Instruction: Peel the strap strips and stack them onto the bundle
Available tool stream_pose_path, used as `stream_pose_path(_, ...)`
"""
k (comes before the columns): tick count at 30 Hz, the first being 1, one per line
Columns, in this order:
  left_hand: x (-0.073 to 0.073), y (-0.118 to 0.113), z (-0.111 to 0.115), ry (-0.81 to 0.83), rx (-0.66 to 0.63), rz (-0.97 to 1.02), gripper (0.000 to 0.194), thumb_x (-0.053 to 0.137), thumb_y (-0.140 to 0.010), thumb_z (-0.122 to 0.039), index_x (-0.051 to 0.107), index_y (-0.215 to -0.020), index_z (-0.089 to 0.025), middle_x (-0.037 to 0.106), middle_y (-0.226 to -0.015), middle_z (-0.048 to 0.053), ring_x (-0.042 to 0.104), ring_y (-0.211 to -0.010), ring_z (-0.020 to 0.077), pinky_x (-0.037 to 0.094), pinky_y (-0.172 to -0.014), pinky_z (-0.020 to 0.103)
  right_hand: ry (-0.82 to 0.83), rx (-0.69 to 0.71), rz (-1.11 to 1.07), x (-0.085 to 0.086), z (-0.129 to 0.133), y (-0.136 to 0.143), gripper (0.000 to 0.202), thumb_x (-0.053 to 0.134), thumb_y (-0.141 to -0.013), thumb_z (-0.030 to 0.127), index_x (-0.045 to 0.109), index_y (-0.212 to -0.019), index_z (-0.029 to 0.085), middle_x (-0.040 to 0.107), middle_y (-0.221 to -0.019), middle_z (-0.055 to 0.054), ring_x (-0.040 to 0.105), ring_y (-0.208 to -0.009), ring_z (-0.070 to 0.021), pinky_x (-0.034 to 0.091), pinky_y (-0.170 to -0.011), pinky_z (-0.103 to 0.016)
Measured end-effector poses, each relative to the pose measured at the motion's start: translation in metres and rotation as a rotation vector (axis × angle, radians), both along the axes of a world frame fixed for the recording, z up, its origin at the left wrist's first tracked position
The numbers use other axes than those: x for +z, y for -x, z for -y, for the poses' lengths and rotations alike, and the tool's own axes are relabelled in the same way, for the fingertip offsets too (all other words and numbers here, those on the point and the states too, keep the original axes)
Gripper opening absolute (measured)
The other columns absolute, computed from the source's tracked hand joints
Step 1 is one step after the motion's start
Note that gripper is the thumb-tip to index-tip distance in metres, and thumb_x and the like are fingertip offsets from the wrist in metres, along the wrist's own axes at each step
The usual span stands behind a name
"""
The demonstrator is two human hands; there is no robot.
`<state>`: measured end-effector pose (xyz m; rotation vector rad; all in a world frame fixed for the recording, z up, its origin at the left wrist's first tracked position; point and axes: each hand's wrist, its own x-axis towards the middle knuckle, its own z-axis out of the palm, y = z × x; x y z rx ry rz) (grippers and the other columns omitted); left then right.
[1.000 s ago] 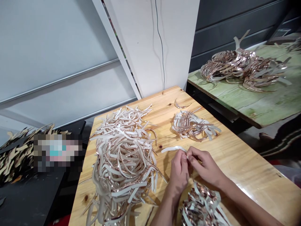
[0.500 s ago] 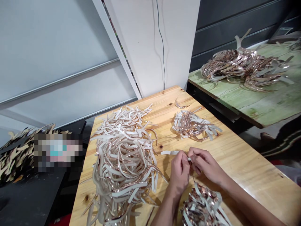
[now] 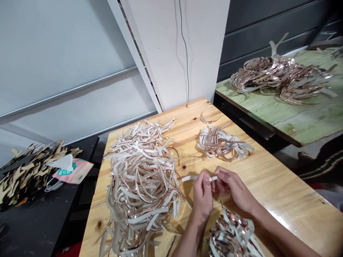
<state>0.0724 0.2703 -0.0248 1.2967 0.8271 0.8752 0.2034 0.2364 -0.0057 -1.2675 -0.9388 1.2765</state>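
Note:
Between both hands, above the wooden table, runs a thin white strip (image 3: 189, 177). My left hand (image 3: 203, 194) pinches it, and one end sticks out to the left. Fingers of my right hand (image 3: 230, 185) are closed on the strip's other end, just right of the left thumb; its tip is hidden there. Left of my hands lies a big tangled pile of white and rose-gold strips (image 3: 144, 178). Beyond them sits a smaller bundle of such strips (image 3: 221, 142). Close to me, between my forearms, is a heap of shiny, crumpled strips (image 3: 233, 235).
One loose curved strip (image 3: 207, 119) lies near the far edge of the wooden table (image 3: 284, 189). At right, a green table (image 3: 302, 121) bears another strip pile (image 3: 281, 78). On a dark surface at left are brown scraps (image 3: 32, 171) and a tissue pack (image 3: 77, 171).
My hands have drawn slightly apart, and more of the white strip shows between them. The left hand has shifted a little to the left; the piles look the same.

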Motion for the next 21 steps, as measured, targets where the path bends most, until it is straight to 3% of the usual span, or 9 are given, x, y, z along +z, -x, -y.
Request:
stream_pose_path(3, -0.0003, 0.0018, 0.0009, -0.025, 0.003, -0.016, 0.044, 0.036, -0.106, -0.054, 0.046, -0.078, -0.020, 0.043, -0.073, -0.001, 0.039, -0.070, 0.0145, 0.035, -0.068, 0.029, -0.077, 0.057, 0.314, 0.0011, 0.0018, -0.0023, 0.034, 0.049, -0.104, 0.042, 0.046, -0.076, 0.022, 0.049, -0.067, 0.004, 0.046, -0.063, -0.0148, 0.035, -0.061, -0.029)
stream_pose_path(6, 0.0008, 0.0028, 0.0010, -0.046, -0.008, -0.027, 0.043, 0.035, -0.107, -0.051, 0.044, -0.077, -0.021, 0.041, -0.073, -0.002, 0.038, -0.070, 0.0148, 0.034, -0.068, 0.030, -0.107, 0.089, 0.465, -0.0006, 0.0029, -0.0035, 0.034, 0.043, -0.106, 0.041, 0.042, -0.078, 0.023, 0.047, -0.068, 0.004, 0.045, -0.063, -0.0151, 0.034, -0.062, -0.029)
stream_pose_path(12, 0.0046, -0.0005, -0.0014, -0.077, -0.034, -0.141, 0.041, 0.037, -0.107, -0.050, 0.039, -0.077, -0.021, 0.039, -0.072, -0.003, 0.036, -0.068, 0.0139, 0.032, -0.065, 0.030, -0.129, 0.098, 0.392, -0.0007, 0.0048, -0.0004, 0.037, 0.036, -0.110, 0.042, 0.040, -0.078, 0.024, 0.048, -0.070, 0.004, 0.046, -0.064, -0.0154, 0.036, -0.063, -0.029)
stream_pose_path(16, 0.0039, -0.0006, -0.0018, 0.006, -0.026, -0.089, 0.037, 0.041, -0.106, -0.049, 0.041, -0.082, -0.021, 0.042, -0.075, -0.003, 0.037, -0.071, 0.0130, 0.034, -0.068, 0.028, -0.125, 0.105, 0.412, 0.0032, 0.0042, -0.0005, 0.031, 0.048, -0.106, 0.043, 0.043, -0.083, 0.024, 0.050, -0.074, 0.004, 0.049, -0.067, -0.0156, 0.039, -0.066, -0.029)
stream_pose_path(21, 0.0009, -0.0001, -0.0007, 0.023, 0.046, -0.033, 0.033, 0.043, -0.106, -0.049, 0.045, -0.089, -0.021, 0.043, -0.081, -0.002, 0.039, -0.075, 0.0133, 0.038, -0.072, 0.027, -0.132, 0.125, 0.441, 0.0066, 0.0043, -0.0039, 0.028, 0.045, -0.108, 0.040, 0.046, -0.086, 0.024, 0.056, -0.076, 0.003, 0.052, -0.069, -0.0160, 0.041, -0.068, -0.029)
